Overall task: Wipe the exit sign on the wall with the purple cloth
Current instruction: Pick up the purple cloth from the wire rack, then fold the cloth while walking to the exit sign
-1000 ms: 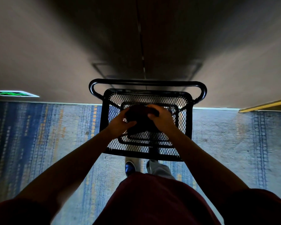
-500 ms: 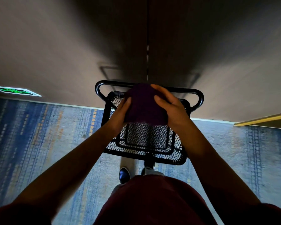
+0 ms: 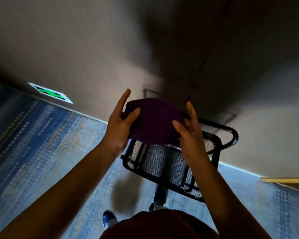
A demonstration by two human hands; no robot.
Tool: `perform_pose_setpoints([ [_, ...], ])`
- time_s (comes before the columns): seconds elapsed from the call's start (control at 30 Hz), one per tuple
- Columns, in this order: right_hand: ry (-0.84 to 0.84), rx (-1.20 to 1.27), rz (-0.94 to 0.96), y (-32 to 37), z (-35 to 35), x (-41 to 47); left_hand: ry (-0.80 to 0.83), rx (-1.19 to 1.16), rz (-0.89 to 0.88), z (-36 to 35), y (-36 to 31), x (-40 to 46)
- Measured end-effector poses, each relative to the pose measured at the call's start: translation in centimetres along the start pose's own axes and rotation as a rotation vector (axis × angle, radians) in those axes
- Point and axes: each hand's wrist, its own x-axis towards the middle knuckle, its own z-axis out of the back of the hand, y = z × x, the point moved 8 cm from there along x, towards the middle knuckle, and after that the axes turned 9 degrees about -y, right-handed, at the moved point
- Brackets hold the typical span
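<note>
The purple cloth (image 3: 154, 121) is folded into a thick pad and held up in front of me, above the black mesh cart (image 3: 173, 164). My left hand (image 3: 119, 125) grips its left edge, thumb on top. My right hand (image 3: 188, 133) holds its right edge the same way. The exit sign (image 3: 50, 93), a white-framed panel glowing green, is set low on the beige wall (image 3: 93, 49) just above the floor line, to the left of both hands and apart from the cloth.
The cart stands against the wall, its black handle bar (image 3: 231, 135) to the right. Blue and grey patterned carpet (image 3: 41, 152) covers the floor. My shoes (image 3: 109, 219) show below. A yellow edge (image 3: 286, 180) runs at the right.
Both hands lifted the cloth out of the cart's basket and raised it. The view has swung left, so the exit sign now sits closer to the hands.
</note>
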Motion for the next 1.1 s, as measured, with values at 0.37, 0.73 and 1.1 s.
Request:
perform_pose_setpoints([
  [0.37, 0.327, -0.176, 0.020, -5.4, -20.3, -10.6, -0.117, -0.056, -0.133, 19.5, -6.3, -5.5],
  [0.73, 0.532, -0.413, 0.175, -13.0, -39.2, -22.3, -0.352, 0.048, -0.078, 44.2, -8.0, -13.6],
  [1.1, 0.738, -0.471, 0.152, -21.0, -54.1, -24.6, -0.584, 0.217, -0.142, 60.2, -8.7, -14.0],
])
